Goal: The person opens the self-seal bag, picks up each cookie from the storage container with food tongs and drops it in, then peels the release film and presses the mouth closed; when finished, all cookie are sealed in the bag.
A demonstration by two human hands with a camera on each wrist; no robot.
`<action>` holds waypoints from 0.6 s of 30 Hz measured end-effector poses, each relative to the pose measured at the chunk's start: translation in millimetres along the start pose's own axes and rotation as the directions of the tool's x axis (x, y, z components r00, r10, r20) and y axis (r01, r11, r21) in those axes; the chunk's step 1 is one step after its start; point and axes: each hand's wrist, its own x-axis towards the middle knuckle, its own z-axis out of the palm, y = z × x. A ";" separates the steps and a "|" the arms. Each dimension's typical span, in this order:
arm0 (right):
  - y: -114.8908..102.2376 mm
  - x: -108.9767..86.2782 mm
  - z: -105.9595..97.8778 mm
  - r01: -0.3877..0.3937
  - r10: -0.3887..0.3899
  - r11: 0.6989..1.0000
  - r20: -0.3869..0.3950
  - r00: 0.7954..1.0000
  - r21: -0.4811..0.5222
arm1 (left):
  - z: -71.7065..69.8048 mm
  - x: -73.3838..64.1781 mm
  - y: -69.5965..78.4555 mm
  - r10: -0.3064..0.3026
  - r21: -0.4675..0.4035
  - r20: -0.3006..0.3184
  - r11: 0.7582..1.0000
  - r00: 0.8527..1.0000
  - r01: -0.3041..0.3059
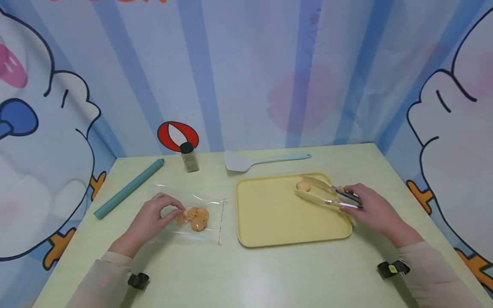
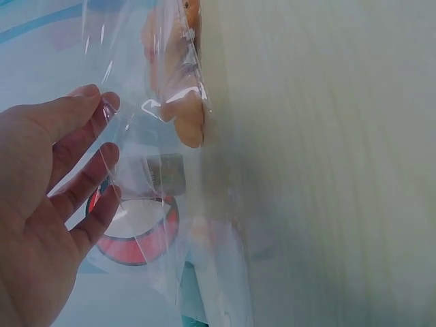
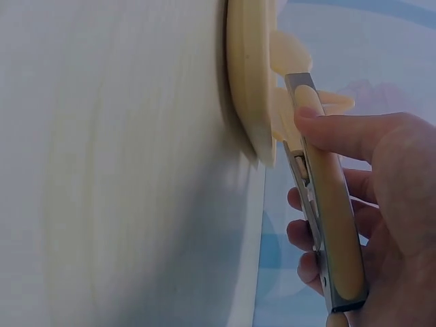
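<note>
My left hand [image 1: 152, 216] pinches the upper layer of a clear plastic bag [image 1: 215, 226] between thumb and index finger; the other fingers are spread in the left wrist view. Several round brown cookies [image 1: 199, 223] lie inside the bag. With my right hand [image 1: 373, 211] I grip a pair of tongs [image 1: 313, 197] by its metal handles, thumb on one side and fingers on the other. The pale tong tips are spread over the yellow tray [image 1: 277, 226]. Between them is a single round cookie [image 1: 303, 186]; whether the tips touch it I cannot tell.
A rolled teal mat [image 1: 129, 189] lies slanted at the left. Towards the back stand a small dark-capped spice jar [image 1: 190, 159] and, lying flat, a white spatula [image 1: 239, 162] with a mint handle. A printed curtain [image 1: 250, 85] hangs behind the table [image 1: 265, 273].
</note>
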 end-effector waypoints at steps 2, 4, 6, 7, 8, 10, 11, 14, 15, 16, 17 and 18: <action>-0.9 0.0 -0.4 0.000 0.000 1.000 0.004 1.000 -0.004 | -0.4 0.1 0.7 -0.003 0.001 0.003 1.000 1.000 0.003; -1.6 0.3 -0.6 0.001 -0.001 1.000 0.007 1.000 -0.009 | -0.7 0.1 1.6 -0.007 0.001 0.005 1.000 1.000 0.007; -2.2 0.3 -0.4 0.006 -0.005 1.000 0.005 1.000 -0.018 | -0.8 -0.1 2.4 -0.008 0.000 0.008 1.000 1.000 0.008; -2.4 0.4 -0.3 0.008 -0.008 1.000 0.003 1.000 -0.023 | -0.8 -0.2 2.8 -0.008 0.000 0.009 1.000 1.000 0.008; -2.6 0.5 0.0 0.014 -0.014 0.999 0.001 1.000 -0.030 | -0.8 -0.1 3.2 -0.009 -0.001 0.009 1.000 1.000 0.009; -3.1 0.3 0.5 0.023 -0.023 0.999 -0.006 1.000 -0.039 | -1.1 -0.2 3.8 -0.005 -0.002 0.007 1.000 1.000 0.005; -4.0 0.3 0.9 0.027 -0.027 0.999 -0.009 1.000 -0.041 | -1.2 -0.3 3.8 -0.005 -0.001 0.005 1.000 1.000 0.005; -8.7 -0.5 2.1 0.039 -0.040 0.998 -0.012 0.999 -0.044 | -1.6 -0.3 3.8 -0.005 0.001 -0.002 1.000 1.000 0.005; -11.1 -0.8 2.7 0.043 -0.044 0.998 -0.012 0.999 -0.043 | -1.8 -0.4 3.6 -0.003 0.002 -0.005 1.000 1.000 0.003; -14.2 -0.7 3.3 0.048 -0.049 0.998 -0.011 0.999 -0.042 | -2.0 -0.1 3.4 -0.002 0.001 -0.009 1.000 1.000 0.002; -17.2 -0.5 4.2 0.055 -0.056 0.998 -0.011 0.998 -0.042 | -2.1 0.1 3.3 -0.002 0.001 -0.011 1.000 1.000 0.002; -20.5 -0.3 5.2 0.062 -0.063 0.997 -0.011 0.998 -0.043 | -2.2 0.4 3.2 0.000 0.002 -0.015 1.000 1.000 0.000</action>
